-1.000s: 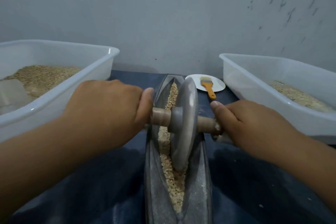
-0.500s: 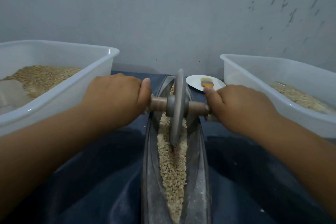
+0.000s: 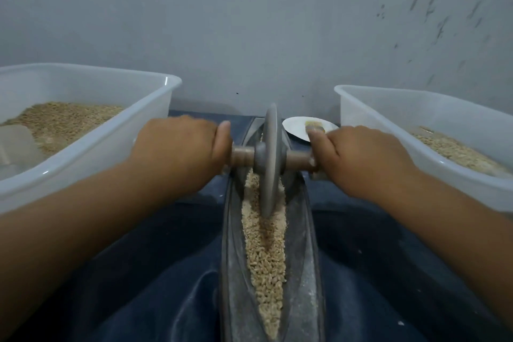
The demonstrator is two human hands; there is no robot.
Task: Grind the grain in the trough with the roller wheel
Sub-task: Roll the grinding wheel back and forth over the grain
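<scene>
A long grey metal trough (image 3: pixel 302 258) runs away from me down the middle, with pale grain (image 3: pixel 266 253) lying along its groove. The grey roller wheel (image 3: pixel 270 164) stands upright in the far part of the trough, on a wooden axle. My left hand (image 3: pixel 177 153) grips the left end of the axle. My right hand (image 3: pixel 358 158) grips the right end. The wheel's lower edge is sunk in the grain.
A white plastic tub (image 3: pixel 111 144) of grain stands at the left, with a clear scoop in it. A second tub (image 3: pixel 388 119) with grain stands at the right. Behind the trough lies a white plate (image 3: pixel 297 126) with a brush. Dark blue cloth (image 3: pixel 138 272) covers the surface. A grey wall is close behind.
Both hands have pushed the wheel away from me along the trough, from its middle to its far part. More grain now shows in the near part of the groove.
</scene>
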